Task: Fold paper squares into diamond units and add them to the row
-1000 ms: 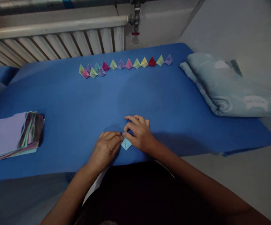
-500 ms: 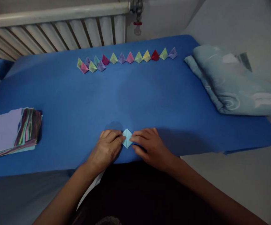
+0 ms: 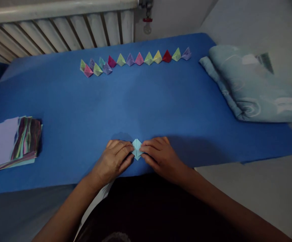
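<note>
A small light-blue folded paper [image 3: 137, 148], diamond-shaped with a crease down its middle, is at the near edge of the blue surface [image 3: 105, 107]. My left hand [image 3: 115, 158] grips its left corner between thumb and fingers. On the opposite side, my right hand [image 3: 158, 154] pinches the right corner, thumb below and fingers above. The side corners of the paper are hidden under my fingertips. Both hands rest close to the surface with the paper between them.
Several colourful folded paper pieces [image 3: 139, 58] stand in a row at the back. A stack of coloured paper sheets [image 3: 1, 143] lies at the left. A folded grey-green blanket [image 3: 252, 87] is at the right. Behind the surface stands a white radiator [image 3: 60, 32].
My left thumb has moved down from the front of the paper to its lower left edge. My right fingers have shifted slightly. The camera view has tilted a little.
</note>
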The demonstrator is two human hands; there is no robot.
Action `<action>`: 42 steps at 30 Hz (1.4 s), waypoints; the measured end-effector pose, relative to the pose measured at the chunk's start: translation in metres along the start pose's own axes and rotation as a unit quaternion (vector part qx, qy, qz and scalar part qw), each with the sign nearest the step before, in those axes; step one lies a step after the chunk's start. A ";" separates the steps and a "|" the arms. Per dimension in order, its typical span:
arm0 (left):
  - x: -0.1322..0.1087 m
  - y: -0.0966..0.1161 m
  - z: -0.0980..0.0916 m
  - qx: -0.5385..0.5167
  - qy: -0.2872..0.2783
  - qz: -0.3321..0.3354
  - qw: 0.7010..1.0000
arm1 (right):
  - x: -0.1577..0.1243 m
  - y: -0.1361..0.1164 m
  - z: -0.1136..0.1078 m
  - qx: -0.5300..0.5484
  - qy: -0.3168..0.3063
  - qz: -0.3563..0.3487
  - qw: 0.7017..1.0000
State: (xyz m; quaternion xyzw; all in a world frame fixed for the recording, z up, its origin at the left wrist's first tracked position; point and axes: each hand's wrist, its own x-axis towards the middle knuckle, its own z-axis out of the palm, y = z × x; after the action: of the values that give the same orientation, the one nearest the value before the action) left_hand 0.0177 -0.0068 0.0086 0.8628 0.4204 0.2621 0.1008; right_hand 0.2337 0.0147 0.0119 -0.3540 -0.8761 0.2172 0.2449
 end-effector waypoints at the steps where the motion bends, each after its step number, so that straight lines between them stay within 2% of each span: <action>1: 0.000 0.000 0.001 0.000 0.003 -0.001 1.000 | 0.000 0.000 0.000 -0.004 0.000 -0.001 1.000; 8: 0.003 0.001 0.004 0.006 0.014 -0.022 1.000 | 0.000 -0.001 0.002 -0.019 0.021 0.018 0.999; 22: 0.007 -0.004 0.006 0.005 -0.002 -0.113 0.994 | 0.003 -0.005 0.010 -0.026 0.058 0.080 0.995; 42: 0.014 0.001 0.011 0.086 -0.004 -0.126 0.988 | 0.013 -0.009 0.009 -0.068 0.007 0.130 0.989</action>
State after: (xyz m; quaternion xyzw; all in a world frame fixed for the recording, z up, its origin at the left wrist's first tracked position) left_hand 0.0309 0.0039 0.0048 0.8093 0.5467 0.2062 0.0601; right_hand 0.2156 0.0167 0.0134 -0.4821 -0.8339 0.1842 0.1959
